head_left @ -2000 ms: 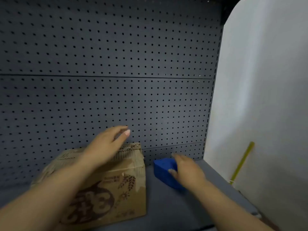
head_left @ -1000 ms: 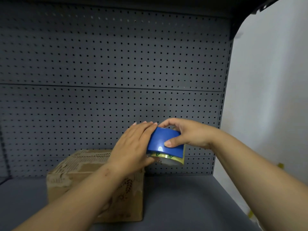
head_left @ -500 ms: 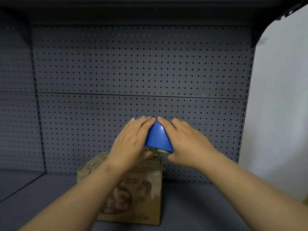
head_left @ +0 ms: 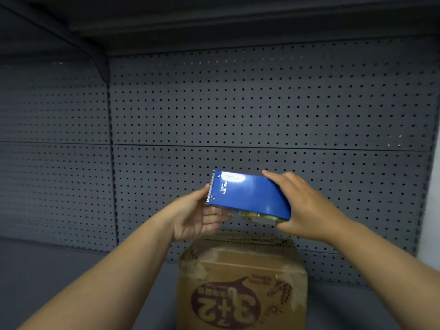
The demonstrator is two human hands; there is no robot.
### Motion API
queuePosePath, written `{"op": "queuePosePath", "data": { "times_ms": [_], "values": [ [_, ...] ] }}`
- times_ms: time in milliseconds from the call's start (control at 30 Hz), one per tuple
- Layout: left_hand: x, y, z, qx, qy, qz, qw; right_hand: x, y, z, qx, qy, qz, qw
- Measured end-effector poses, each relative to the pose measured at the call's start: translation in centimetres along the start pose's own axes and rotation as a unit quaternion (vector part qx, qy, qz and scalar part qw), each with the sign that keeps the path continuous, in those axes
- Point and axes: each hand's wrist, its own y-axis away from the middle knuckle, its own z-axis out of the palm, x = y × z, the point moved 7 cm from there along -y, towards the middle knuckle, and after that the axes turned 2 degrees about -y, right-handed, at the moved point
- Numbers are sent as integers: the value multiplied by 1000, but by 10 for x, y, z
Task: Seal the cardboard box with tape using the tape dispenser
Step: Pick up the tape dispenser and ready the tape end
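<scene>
With the right hand [head_left: 307, 210] clamped around the blue tape dispenser [head_left: 247, 195] above the cardboard box [head_left: 242, 279], the half-curled, empty left hand [head_left: 195, 215] should, I reckon, draw tape free from the toothed left end first.

You're standing at a bay of shop or stockroom shelving: the dark grey perforated back panel [head_left: 262, 110] runs in sections split by a slotted upright [head_left: 110, 144], the sort of metal gondola unit used in retail. A matching shelf deck [head_left: 47, 270] lies below and another shelf [head_left: 214, 17] overhangs above on a curved bracket [head_left: 95, 60]. A printed cardboard box [head_left: 242, 282] sitting on the deck fits a goods-handling setting.
</scene>
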Motion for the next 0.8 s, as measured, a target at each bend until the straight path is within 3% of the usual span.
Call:
{"op": "queuePosePath", "data": {
  "times_ms": [233,433,800],
  "values": [
    [11,-13,-30,20,85,18,996,-12,-22,16,-2,10,8,1000],
    [11,-27,-46,36,72,18,997,-16,-31,24,2,4,20,1000],
    [19,-34,-59,131,7,90,987,-14,-34,37,-85,-13,15,996]
  ]
}}
